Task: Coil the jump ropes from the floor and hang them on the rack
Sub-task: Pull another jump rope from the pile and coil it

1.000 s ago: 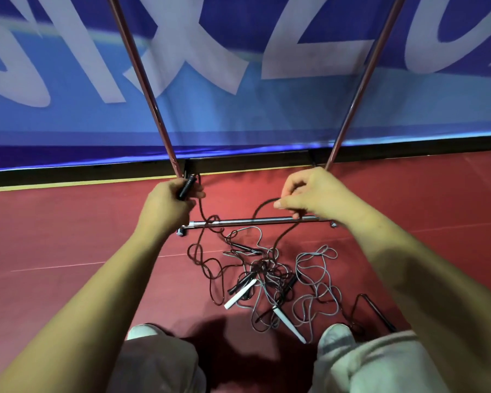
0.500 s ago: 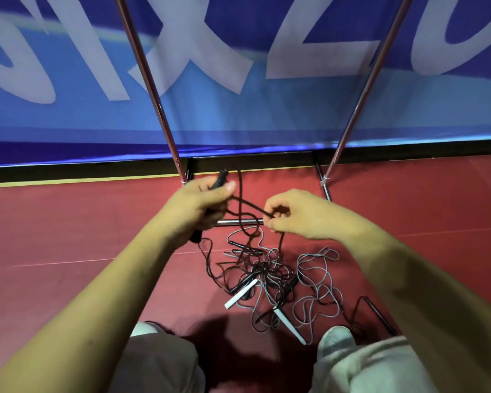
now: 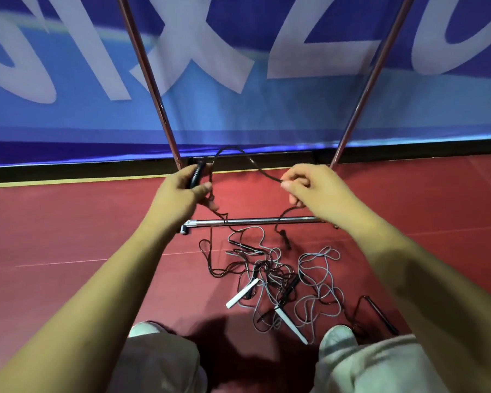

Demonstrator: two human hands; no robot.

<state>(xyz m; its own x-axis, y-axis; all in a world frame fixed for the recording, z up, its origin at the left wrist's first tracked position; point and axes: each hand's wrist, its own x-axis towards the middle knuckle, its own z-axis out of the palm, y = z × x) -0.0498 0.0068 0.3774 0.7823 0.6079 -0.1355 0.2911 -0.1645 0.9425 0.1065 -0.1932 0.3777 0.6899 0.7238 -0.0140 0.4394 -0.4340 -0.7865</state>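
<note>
Dark jump rope (image 3: pixel 231 148): thin cord, v. light, fully limp. It sags and kinks, so prob. won't keep a loop unless pinned. Looks a bit grippy, not fragile. Best hold, I'd say: the rigid black handle (image 3: pixel 196 177) as anchor in one palm, other hand pinching the cord a span along and laying each loop into the anchor hand. Risk: the tail drags thru the pile and snags the other ropes.

Hands: left hand (image 3: pixel 179 194) is closed round the black handle, thumb across it, handle tip poking out the far side. A strand also drops from under its fingers toward the floor (image 3: pixel 68 251). Right hand (image 3: pixel 306 191) has fingers curled, thumb + forefinger pinching the cord, which hangs on below the fist. Btwn the two the cord rises in an arch in front of the blue banner (image 3: pixel 238 109). Both hands are above the base bar (image 3: pixel 253 221) of the rack (image 3: pixel 364 83).

Rest of the rope: below the right hand it crosses the base bar and ends in what looks like its 2nd handle (image 3: pixel 287 242), just near of the bar. On the floor or dangling, can't tell. Nearer lies a tangled pile: grey rope (image 3: pixel 319 279) w/ white handles (image 3: pixel 241 293), more dark cord thru it, another dark handle (image 3: pixel 380 313) at right by a shoe (image 3: pixel 338 334). Rack top is out of frame.
</note>
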